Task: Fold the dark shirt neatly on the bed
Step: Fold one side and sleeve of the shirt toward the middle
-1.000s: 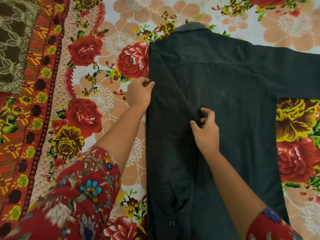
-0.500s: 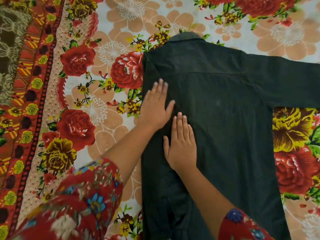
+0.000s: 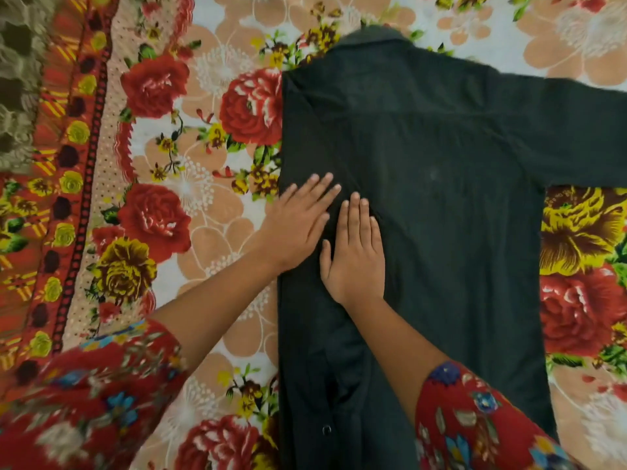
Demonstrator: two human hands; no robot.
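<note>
One dark shirt sleeve partly off-frame.

A home bedroom is indicated; the view is filled by a bed, spread with a sheet printed in large red and yellow roses on peach and white; a red band of small yellow roses is run along its left edge; a brown, lace-patterned cloth is laid at the far left corner; a dark shirt is spread flat on the sheet.
</note>
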